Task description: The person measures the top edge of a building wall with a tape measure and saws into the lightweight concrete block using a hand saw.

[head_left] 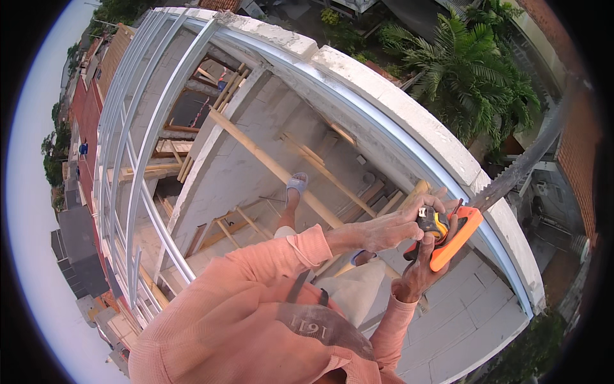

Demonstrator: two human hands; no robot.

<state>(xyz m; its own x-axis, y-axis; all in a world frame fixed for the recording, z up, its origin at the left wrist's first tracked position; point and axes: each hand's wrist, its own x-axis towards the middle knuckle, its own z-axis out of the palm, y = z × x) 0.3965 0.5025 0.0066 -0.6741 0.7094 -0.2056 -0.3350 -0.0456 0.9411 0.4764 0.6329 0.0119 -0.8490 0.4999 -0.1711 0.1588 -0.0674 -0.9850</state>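
Observation:
My left hand [398, 225] reaches across from the left, its fingers closed round a black and yellow tape measure [435, 224]. Just below it, my right hand [419, 272] grips the orange handle [459, 238] of a handsaw. The toothed blade [531, 160] points away to the upper right, crossing above the wall top. The tape measure sits against the saw handle, between both hands. A thin dark stick [457, 207] shows beside the handle; its kind is unclear. Some right fingers are hidden behind the tools.
A wooden pole [256, 150] spans the space below, with my sandalled foot [297, 183] by it. Light metal rafters [173, 83] stand at left. A pale masonry wall top [384, 96] with a metal strip curves along the right. Palm fronds [464, 70] lie beyond.

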